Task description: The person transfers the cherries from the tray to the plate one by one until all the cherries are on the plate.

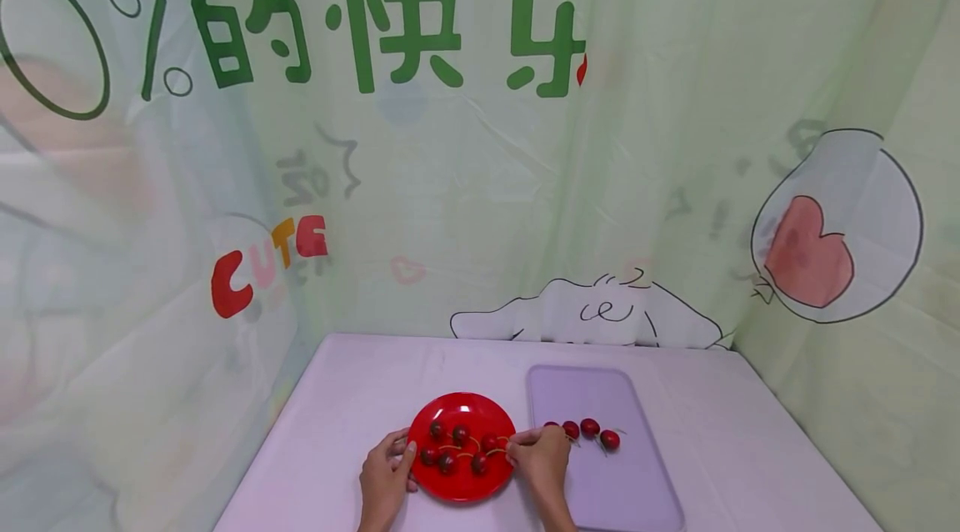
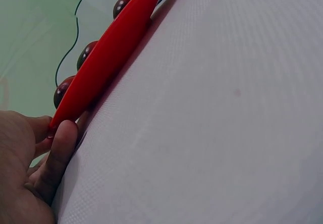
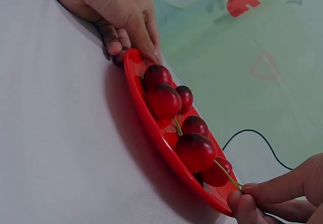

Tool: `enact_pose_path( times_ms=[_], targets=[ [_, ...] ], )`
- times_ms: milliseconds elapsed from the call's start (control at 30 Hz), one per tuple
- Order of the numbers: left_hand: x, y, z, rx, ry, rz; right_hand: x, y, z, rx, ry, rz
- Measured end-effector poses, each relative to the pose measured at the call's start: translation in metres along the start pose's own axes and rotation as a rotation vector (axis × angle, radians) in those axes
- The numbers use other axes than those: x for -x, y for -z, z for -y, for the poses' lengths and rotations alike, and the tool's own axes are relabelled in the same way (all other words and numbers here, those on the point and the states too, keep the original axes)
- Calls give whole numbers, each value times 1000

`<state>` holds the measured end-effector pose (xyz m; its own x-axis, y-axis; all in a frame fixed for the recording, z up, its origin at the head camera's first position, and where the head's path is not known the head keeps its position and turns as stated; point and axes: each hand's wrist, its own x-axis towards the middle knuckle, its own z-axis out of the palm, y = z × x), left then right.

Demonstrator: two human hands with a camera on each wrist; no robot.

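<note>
A red round plate [image 1: 465,490] bears several dark red cherries [image 1: 447,464] with thin green stems. My left hand [image 1: 385,474] grips its left rim; in the left wrist view the fingers and thumb lie on both sides of the plate edge [image 2: 108,57]. At the right rim, my right hand [image 1: 543,459] pinches a cherry stem [image 3: 226,171] between thumb and fingertips. The cherry [image 3: 196,152] nearest the right wrist camera sits at the plate, by that stem. Whether one stem or two are pinched, I cannot tell.
To the right lies a pale purple tray [image 1: 618,482] with several more cherries [image 1: 590,428] in a row, one partly hidden by the right hand. A white cloth covers the table [image 1: 300,465]. Printed curtains [image 1: 465,207] enclose it at the back and sides.
</note>
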<state>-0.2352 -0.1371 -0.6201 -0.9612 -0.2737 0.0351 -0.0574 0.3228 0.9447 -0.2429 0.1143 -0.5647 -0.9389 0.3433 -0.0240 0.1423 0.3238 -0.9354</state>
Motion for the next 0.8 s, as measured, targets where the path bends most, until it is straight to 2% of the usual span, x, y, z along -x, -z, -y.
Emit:
enact_pose_path(
  times_ms=[233, 400, 467, 567, 700, 800],
  targets=[
    [0, 0, 1, -5, -4, -4, 6, -6, 2, 20, 132, -68],
    [0, 1, 1, -12, 6, -8, -26, -31, -42, 119, 216, -103],
    [-1, 1, 2, -13, 8, -10, -38, -40, -56, 154, 218, -99],
    [-1, 0, 3, -15, 12, -13, -32, -38, -46, 178, 219, -110],
    [0, 0, 1, -10, 17, -19, 2, -22, 0, 207, 192, -106],
    [2, 0, -2, 5, 14, -13, 17, -13, 21, 237, 170, -77]
  ],
)
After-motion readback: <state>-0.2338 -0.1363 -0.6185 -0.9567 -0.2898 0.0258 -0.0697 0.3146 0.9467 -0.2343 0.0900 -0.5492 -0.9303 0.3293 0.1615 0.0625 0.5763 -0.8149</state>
